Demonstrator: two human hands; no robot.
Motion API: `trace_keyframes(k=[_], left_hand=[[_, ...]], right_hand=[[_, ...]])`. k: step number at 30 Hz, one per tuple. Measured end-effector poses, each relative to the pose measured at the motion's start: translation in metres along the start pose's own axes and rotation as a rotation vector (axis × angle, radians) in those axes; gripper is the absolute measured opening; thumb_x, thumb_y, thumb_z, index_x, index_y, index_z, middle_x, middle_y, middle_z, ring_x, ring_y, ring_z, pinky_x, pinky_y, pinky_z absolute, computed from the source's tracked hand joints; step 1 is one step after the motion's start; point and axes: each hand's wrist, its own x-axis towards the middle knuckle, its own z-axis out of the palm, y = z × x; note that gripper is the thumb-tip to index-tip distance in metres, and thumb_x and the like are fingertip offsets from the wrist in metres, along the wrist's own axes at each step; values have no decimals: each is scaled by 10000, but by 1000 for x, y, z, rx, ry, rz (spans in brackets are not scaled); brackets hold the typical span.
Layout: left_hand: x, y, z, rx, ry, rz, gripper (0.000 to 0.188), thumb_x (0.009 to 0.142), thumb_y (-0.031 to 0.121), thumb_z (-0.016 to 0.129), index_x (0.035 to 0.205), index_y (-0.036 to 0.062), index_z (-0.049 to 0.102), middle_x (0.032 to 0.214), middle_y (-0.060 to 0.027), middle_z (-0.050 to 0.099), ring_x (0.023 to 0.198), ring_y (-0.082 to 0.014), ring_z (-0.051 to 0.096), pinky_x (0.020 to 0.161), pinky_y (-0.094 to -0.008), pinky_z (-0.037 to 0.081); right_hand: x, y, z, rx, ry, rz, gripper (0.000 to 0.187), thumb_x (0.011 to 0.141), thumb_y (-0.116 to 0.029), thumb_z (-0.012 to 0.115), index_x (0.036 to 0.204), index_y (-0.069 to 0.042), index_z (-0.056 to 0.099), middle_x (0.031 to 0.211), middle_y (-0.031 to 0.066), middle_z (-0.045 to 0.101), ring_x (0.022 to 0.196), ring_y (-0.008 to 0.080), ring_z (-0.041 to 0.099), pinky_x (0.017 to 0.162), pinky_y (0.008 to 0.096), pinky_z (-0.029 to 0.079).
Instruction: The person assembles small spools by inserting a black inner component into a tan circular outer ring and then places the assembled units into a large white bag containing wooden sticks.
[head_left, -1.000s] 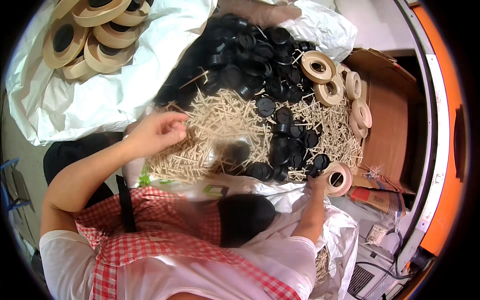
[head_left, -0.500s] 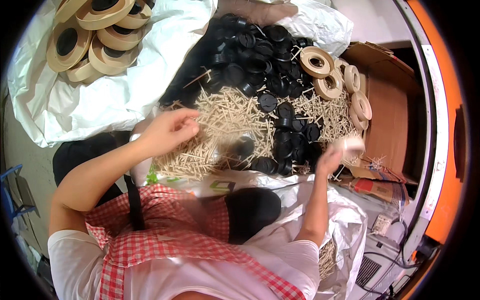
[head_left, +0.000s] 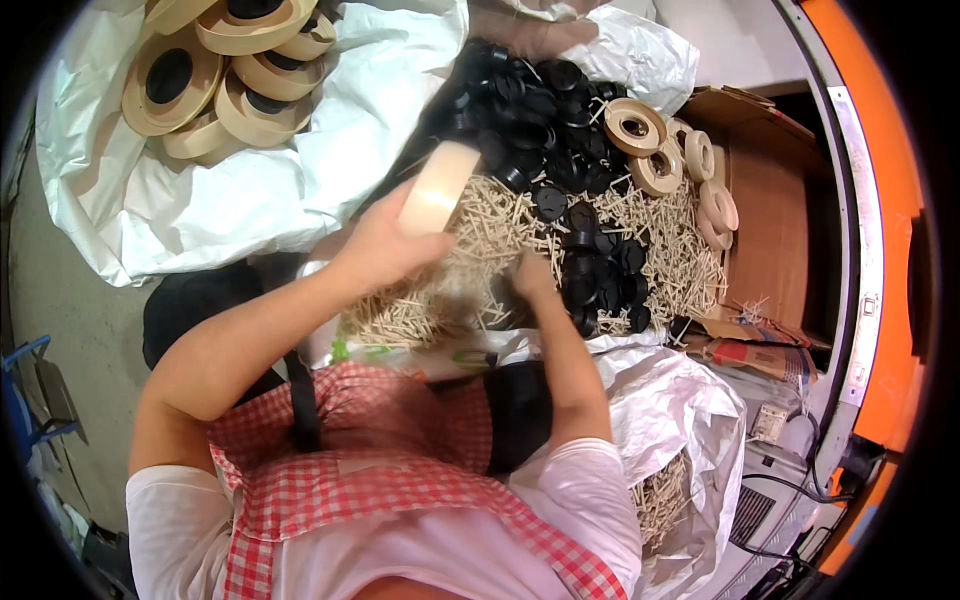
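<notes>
My left hand (head_left: 385,245) holds a beige tape roll (head_left: 438,188) above the pale sticks (head_left: 480,235). My right hand (head_left: 530,275) seems closed among them, beside the black caps (head_left: 590,270).

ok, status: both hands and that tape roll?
Left hand grips beige tape roll, lifted edge-on. Right hand down in pale wooden sticks beside black plastic cores; its grip unclear. Nothing blocking.

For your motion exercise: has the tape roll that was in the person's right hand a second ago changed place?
Yes. The tape roll now sits in the left hand, up and left of before, over the near edge of the black caps rather than by the cardboard box.
</notes>
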Motion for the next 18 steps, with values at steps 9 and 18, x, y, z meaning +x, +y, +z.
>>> trace_keyframes(k=[9, 18], left_hand=[[-12, 3, -16, 125, -40, 11, 609, 769, 159, 712, 1295, 28, 434, 930, -11, 587, 779, -81, 552, 667, -229, 464], [-14, -12, -13, 114, -8, 61, 576, 706, 224, 703, 1214, 28, 512, 954, -86, 631, 828, -157, 599, 762, -291, 482]], right_hand=[[-46, -44, -30, -237, -2, 124, 238, 785, -113, 566, 1017, -65, 541, 1004, 144, 608, 961, 329, 581, 790, 439, 483], [-82, -104, -130, 461, 648, 41, 303, 868, -134, 532, 1164, -83, 576, 983, 170, 628, 912, 352, 584, 801, 397, 463]])
